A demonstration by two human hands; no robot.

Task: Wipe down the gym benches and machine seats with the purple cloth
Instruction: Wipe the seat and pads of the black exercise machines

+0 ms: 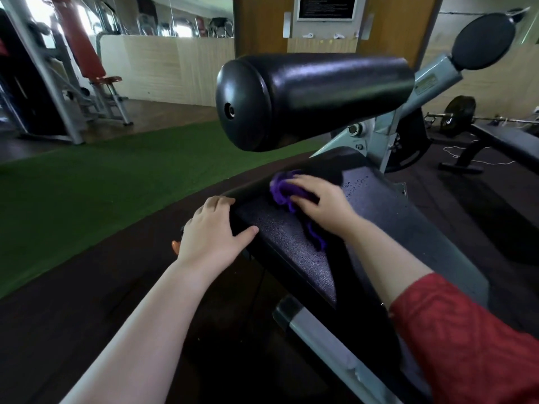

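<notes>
Presently, item by item, working outward from the hands.

Right hand (320, 204): lying palm down on the purple cloth (280, 190), fingers close together and pressing it onto the seat pad (291, 237); thumb not showing. A red sleeve (466, 330) is covering the upper arm.

Purple cloth: sitting bunched under the right fingertips near the far end of the pad, with a thin tail trailing back under the palm toward the wrist.

Left hand (213, 236): gripping the pad's left edge, fingers curling over the side and thumb lying flat on the top surface. The forearm is bare.

Seat pad: black, grainy, sloping away from the camera and resting on a grey metal frame (323, 342).

Roller (315, 97): a large black padded cylinder hanging above the far end of the pad, apart from both hands and the cloth.

Round black pad (482, 40): sitting on a grey arm behind the roller, upper right.

Flat bench (509, 141): standing to the right, with a barbell plate (459, 115) just behind it.

Green turf (87, 193): running across the floor on the left.

Red-padded machine (87, 48): standing beyond the turf, far left.
</notes>
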